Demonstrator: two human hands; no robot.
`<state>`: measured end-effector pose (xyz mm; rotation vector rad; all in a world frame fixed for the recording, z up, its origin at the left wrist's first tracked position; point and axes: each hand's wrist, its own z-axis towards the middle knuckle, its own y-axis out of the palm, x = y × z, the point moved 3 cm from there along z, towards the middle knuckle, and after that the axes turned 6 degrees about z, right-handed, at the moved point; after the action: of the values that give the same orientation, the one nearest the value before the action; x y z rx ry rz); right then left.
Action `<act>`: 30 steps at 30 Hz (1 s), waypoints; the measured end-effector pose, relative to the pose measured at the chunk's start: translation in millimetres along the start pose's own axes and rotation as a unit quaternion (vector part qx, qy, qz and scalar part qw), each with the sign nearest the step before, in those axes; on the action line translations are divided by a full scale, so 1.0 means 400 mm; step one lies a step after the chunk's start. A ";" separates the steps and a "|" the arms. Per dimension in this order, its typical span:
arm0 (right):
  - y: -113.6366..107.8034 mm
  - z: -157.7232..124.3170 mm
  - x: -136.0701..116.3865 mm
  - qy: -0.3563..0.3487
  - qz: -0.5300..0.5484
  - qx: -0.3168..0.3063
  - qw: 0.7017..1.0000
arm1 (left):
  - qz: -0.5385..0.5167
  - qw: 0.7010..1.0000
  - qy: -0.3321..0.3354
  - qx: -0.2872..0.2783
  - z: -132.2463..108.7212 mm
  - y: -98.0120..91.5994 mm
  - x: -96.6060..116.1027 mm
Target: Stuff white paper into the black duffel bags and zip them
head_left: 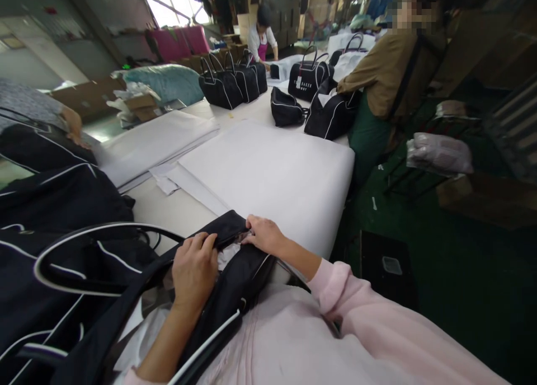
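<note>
The black bag (235, 284) lay at bottom centre of frame, against the person's lap; L hand (195, 270) was curled over its opening edge, R hand (264, 235) pinched the flap (222, 228) w/ fingertips; white paper (229, 256) showed in the mouth (how much, can't tell). Judged approx. midway: paper partly in, mouth not yet shut; paper stack (272, 172) lay mid-frame; other bags (235, 83) stood upper centre.
</note>
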<state>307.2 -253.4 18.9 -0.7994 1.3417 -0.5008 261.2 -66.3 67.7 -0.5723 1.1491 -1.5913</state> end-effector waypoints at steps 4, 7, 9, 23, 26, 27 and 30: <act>0.023 0.084 -0.006 -0.078 -0.095 -0.084 0.989 | 0.009 0.998 0.052 -0.018 0.007 0.011 0.004; 0.049 0.130 -0.022 -0.103 -0.101 -0.079 0.986 | 0.013 0.996 0.074 -0.050 0.011 0.020 0.014; 0.051 0.146 -0.018 -0.084 -0.081 -0.074 0.990 | 0.004 0.995 0.077 -0.064 0.012 0.024 0.014; -0.055 0.196 0.085 -0.003 0.041 -0.312 0.949 | -0.108 0.993 -0.003 -0.041 -0.006 0.019 -0.009; -0.063 0.187 0.087 0.032 0.069 -0.323 0.943 | -0.112 0.993 -0.006 -0.047 -0.011 0.022 -0.015; -0.064 0.181 0.093 0.047 0.083 -0.327 0.940 | -0.113 0.992 -0.008 -0.049 -0.012 0.022 -0.017; -0.055 0.159 0.119 0.094 0.123 -0.331 0.931 | -0.111 0.992 -0.011 -0.052 -0.013 0.022 -0.018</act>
<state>380.8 -288.6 6.1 -1.1250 1.7950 0.1001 263.5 -57.6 59.1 -0.8073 1.1896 -1.7147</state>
